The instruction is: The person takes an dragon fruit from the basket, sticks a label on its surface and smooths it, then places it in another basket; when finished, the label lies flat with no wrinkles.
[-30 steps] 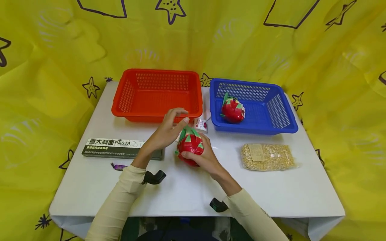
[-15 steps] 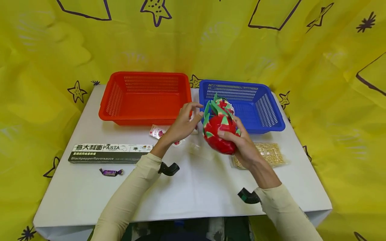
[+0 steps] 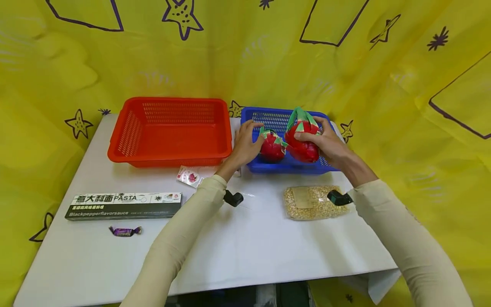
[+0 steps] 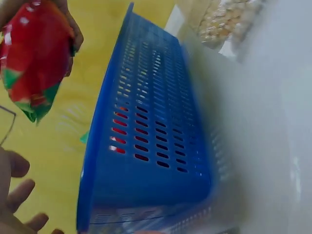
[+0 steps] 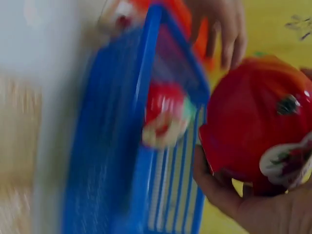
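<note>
My right hand (image 3: 330, 145) grips a red dragon fruit (image 3: 302, 145) with green leaf tips, holding it above the blue basket (image 3: 285, 167). A paper label shows on its underside in the right wrist view. Inside the basket, toward the left, lies a second dragon fruit (image 3: 272, 148); through the basket's slots it is partly visible in the left wrist view. My left hand (image 3: 244, 145) hovers over the basket's left rim with fingers spread and holds nothing. In the left wrist view that hand's fingers (image 4: 20, 195) are apart from the held fruit.
A red basket (image 3: 168, 162) stands to the left. In front lie a pasta box (image 3: 124, 206), a purple wrapped candy (image 3: 125, 231) and a bag of yellow grains (image 3: 316, 202). A small white packet (image 3: 192, 175) lies by the red basket, partly behind my left arm.
My right hand has lifted the dragon fruit from the table's middle and carried it right and forward over the blue basket. My left hand has moved right too, and the head view has shifted right.
</note>
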Demonstrator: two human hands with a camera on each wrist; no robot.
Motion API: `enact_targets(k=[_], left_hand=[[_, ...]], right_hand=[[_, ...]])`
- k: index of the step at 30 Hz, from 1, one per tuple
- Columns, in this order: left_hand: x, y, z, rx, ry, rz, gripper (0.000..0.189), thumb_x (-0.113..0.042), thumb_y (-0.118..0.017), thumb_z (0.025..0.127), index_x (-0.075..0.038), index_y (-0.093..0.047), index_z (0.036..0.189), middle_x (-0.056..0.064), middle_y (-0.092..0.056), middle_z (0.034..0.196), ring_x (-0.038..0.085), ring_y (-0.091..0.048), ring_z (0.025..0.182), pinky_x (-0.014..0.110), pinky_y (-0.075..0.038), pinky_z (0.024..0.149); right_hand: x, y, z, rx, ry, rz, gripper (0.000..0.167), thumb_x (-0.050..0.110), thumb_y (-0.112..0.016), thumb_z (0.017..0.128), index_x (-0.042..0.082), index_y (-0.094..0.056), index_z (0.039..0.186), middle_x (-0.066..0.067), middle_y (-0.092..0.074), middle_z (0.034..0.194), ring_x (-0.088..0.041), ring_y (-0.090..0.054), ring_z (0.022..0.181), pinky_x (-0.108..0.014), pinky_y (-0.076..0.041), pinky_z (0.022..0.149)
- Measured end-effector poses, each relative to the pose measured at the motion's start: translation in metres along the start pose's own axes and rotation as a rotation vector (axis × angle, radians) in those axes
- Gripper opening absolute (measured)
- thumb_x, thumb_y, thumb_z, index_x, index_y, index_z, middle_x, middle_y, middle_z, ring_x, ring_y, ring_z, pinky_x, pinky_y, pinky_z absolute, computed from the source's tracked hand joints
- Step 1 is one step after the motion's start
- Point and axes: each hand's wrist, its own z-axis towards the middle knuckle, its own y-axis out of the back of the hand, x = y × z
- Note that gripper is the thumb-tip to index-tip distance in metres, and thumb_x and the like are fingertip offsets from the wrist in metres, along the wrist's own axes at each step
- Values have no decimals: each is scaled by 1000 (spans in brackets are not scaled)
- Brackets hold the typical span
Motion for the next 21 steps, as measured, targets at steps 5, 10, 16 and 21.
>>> enact_targets(k=[5,10,16,21], left_hand=[[0,-1,20,-84,132,-48,48,-23,-53,107,-14,-51,154,15,-18,174,38,-19,154,60,-26,123],[4,-6,28,-142,194,-50,52,-21,-52,104,-14,-47,156,15,-13,175,38,-17,156,58,-25,126],[20,-21,26,-143,219,66,57,-22,-56,104,-14,-43,159,14,-15,176,37,-20,156,56,-27,126],[23,-25,31,-162,204,146,59,-23,-58,103,-13,-41,159,15,-15,176,37,-23,155,54,-30,125]], right_hand=[[8,24,33,66,-8,-421,101,30,-77,98,18,-6,169,-27,-32,160,-45,-47,140,-50,-58,103],[-10,34,60,110,-36,-630,97,30,-82,93,8,-17,161,-30,-36,153,-49,-47,136,-61,-54,105],[-44,30,78,136,-98,-669,92,31,-85,90,5,-22,153,-31,-39,146,-47,-50,131,-53,-59,101],[-52,24,94,132,-97,-678,91,31,-85,89,5,-24,151,-32,-40,141,-45,-50,125,-46,-61,95]])
